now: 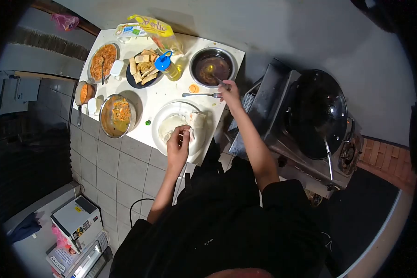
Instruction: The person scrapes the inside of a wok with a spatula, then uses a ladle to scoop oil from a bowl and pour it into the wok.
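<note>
One hand at the metal bowl (pixel 193 69), the other above the white plate (pixel 156 126).
The right hand (pixel 230 94) pinches with its fingers a utensil (pixel 217 79) that reaches into the bowl's dark liquid; the left hand (pixel 178 144) has its fingers bent over the pale wrapper (pixel 170 125) on the plate, but I cannot tell if they pinch it.
</note>
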Tool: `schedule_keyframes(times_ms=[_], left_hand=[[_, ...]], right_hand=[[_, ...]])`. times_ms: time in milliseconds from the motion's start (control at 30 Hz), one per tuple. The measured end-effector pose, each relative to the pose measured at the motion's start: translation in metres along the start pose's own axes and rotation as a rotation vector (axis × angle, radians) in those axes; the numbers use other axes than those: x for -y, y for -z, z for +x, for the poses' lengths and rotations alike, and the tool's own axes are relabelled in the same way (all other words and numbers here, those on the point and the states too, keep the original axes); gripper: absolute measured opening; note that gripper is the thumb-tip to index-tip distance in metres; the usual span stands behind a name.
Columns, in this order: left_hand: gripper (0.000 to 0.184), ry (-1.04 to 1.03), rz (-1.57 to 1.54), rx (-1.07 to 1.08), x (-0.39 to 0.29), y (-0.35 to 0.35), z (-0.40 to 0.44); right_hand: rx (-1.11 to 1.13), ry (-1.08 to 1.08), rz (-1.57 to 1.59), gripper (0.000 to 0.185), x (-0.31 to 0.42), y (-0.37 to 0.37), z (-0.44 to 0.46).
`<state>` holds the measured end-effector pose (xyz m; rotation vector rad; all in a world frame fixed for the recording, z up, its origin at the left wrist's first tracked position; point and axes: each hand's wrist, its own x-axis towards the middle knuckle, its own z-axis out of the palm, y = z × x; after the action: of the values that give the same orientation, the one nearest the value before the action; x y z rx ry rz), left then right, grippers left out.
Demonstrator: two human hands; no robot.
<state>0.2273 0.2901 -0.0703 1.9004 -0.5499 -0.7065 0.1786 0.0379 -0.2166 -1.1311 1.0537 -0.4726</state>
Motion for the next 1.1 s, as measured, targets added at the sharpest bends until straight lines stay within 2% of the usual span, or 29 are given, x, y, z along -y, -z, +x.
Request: schedule_keyframes(times_ms=[100, 200, 233, 267, 367, 400, 467, 533, 600, 633, 667, 700, 733, 767, 800, 867, 933, 1000, 1100], left_hand=[[0.019, 0.040, -0.002, -0.007, 0.011, 0.015, 0.004], [0.019, 0.072, -0.021, 0.005, 0.022, 0.025, 0.007], [0.019, 0.065, -0.021, 0.009, 0.023, 0.026, 0.008], [0.019, 0.055, -0.023, 0.011, 0.024, 0.028, 0.010], [0.019, 0.063, -0.013, 0.024, 0.032, 0.034, 0.018], [0.019, 0.071, -0.014, 0.021, 0.039, 0.034, 0.022], [0.025, 0.070, 0.042, 0.033, 0.054, 0.030, 0.039], [0.033, 0.114, 0.163, 0.099, 0.040, 0.023, 0.069], [0.042, -0.065, 0.213, 0.071, 0.058, 0.001, 0.117], [0.044, -0.023, 0.194, 0.102, 0.090, -0.014, 0.151], [0.043, 0.124, 0.017, 0.141, 0.076, -0.026, 0.170], [0.044, 0.167, 0.010, 0.140, 0.073, -0.035, 0.192], [0.044, 0.140, 0.030, 0.126, 0.074, -0.045, 0.212], [0.043, 0.095, 0.069, 0.114, 0.077, -0.052, 0.228], [0.043, 0.137, 0.066, 0.083, 0.082, -0.061, 0.244], [0.042, 0.023, 0.276, 0.043, 0.092, -0.068, 0.266], [0.041, 0.028, 0.336, 0.068, 0.095, -0.071, 0.275], [0.040, 0.032, 0.397, 0.099, 0.097, -0.072, 0.279], [0.037, 0.285, -0.081, 0.192, 0.089, -0.076, 0.277]], right_hand=[[-0.057, 0.223, 0.162, 0.028, 0.006, -0.012, 0.014], [-0.107, 0.236, 0.084, 0.032, 0.025, -0.025, 0.028], [-0.236, 0.387, -0.109, 0.028, 0.019, -0.033, 0.042], [-0.235, 0.384, -0.109, 0.028, 0.012, -0.030, 0.048], [-0.250, 0.468, -0.460, 0.024, 0.041, -0.026, 0.040], [-0.271, 0.634, -0.593, 0.023, 0.048, -0.023, 0.034], [-0.192, 0.801, -0.641, 0.022, 0.048, -0.014, 0.029], [-0.155, 0.837, -0.712, 0.023, 0.052, -0.004, 0.016], [-0.129, 0.875, -0.698, 0.024, 0.057, 0.005, 0.005], [-0.123, 0.854, -0.694, 0.024, 0.055, 0.006, -0.003], [-0.169, 0.875, -0.693, 0.022, 0.058, 0.010, -0.003], [-0.216, 0.898, -0.698, 0.021, 0.061, 0.015, -0.003], [-0.216, 0.892, -0.708, 0.021, 0.056, 0.019, 0.002], [-0.266, 0.696, -0.470, 0.021, 0.045, 0.023, 0.012], [-0.315, 0.494, -0.231, 0.023, 0.038, 0.026, 0.018], [-0.318, 0.465, -0.176, 0.028, 0.035, 0.030, 0.021], [-0.284, 0.340, -0.116, 0.030, 0.029, 0.033, 0.028], [-0.282, 0.336, -0.124, 0.030, 0.021, 0.031, 0.034], [-0.291, 0.338, -0.101, 0.030, 0.012, 0.027, 0.038]])
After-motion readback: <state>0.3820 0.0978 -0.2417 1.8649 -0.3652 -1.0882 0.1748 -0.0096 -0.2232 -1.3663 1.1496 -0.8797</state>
